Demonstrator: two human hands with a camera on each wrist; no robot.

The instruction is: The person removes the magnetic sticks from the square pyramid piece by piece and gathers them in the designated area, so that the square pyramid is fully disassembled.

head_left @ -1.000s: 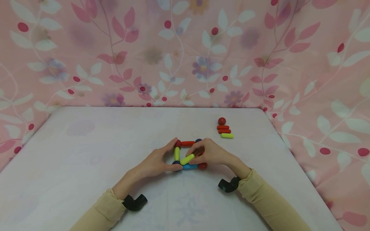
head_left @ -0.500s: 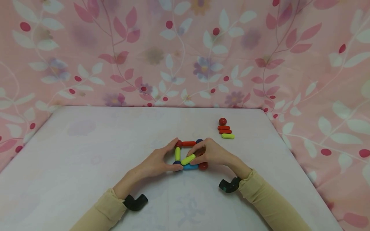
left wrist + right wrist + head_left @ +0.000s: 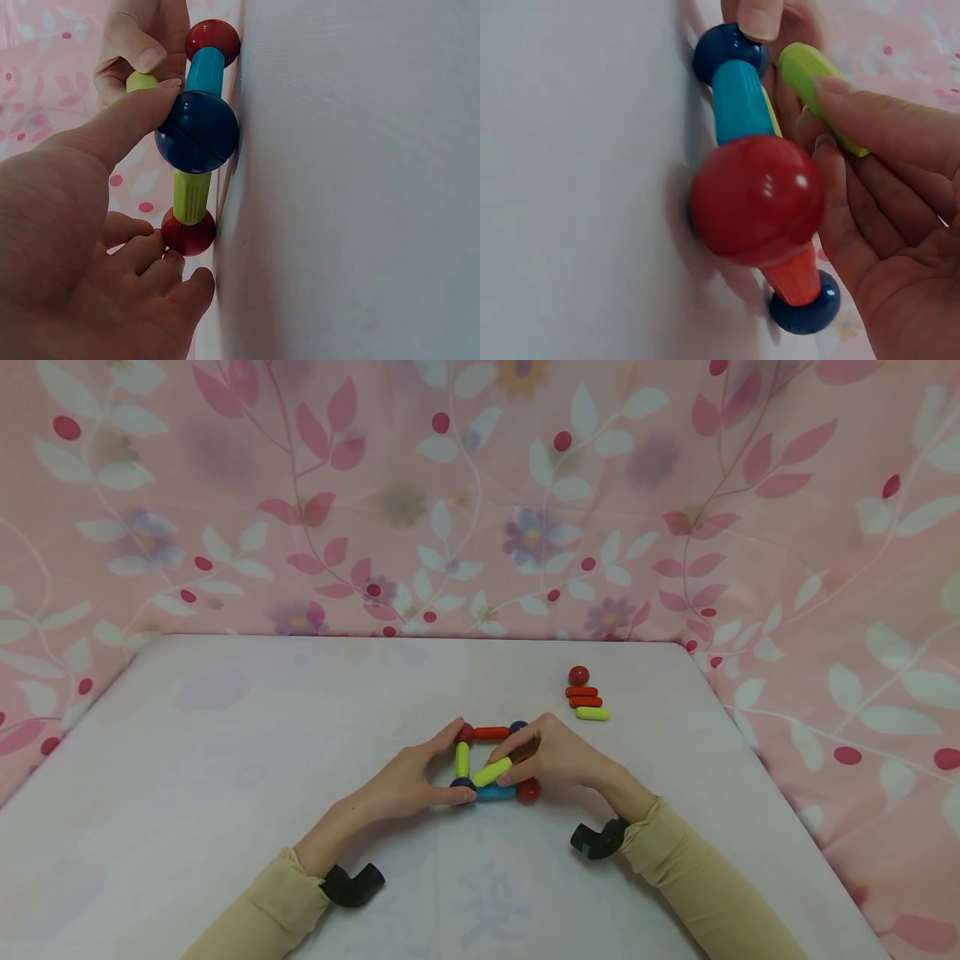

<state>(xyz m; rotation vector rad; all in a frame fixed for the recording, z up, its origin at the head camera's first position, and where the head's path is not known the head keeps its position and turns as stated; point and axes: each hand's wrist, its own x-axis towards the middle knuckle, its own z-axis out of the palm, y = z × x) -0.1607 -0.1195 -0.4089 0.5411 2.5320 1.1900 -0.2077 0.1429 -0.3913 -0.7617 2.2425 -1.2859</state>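
A square of magnetic rods and balls lies on the table, with a red rod (image 3: 491, 732) at the far side, a blue rod (image 3: 496, 793) at the near side and a green rod (image 3: 462, 761) at the left. My left hand (image 3: 397, 785) spans its left side, thumb on the near dark blue ball (image 3: 197, 132) and fingertips at the far red ball (image 3: 189, 231). Between thumb and fingers, my right hand (image 3: 558, 756) pinches a loose yellow-green rod (image 3: 492, 772), tilted above the square with one end close to the near-left dark blue ball. An orange-red rod (image 3: 793, 277) forms the right side.
Toward the back right of the white table (image 3: 300, 693) lie a red ball (image 3: 578, 675), two red rods (image 3: 583, 697) and a yellow-green rod (image 3: 592, 714). Pink floral cloth (image 3: 480, 510) hangs behind and at the sides. Black bent wrist pieces (image 3: 352, 885) sit at both cuffs.
Both hands and the square hold nearly the same pose. The whole head view has shifted slightly, and the right hand with its rod has edged a little to the right.
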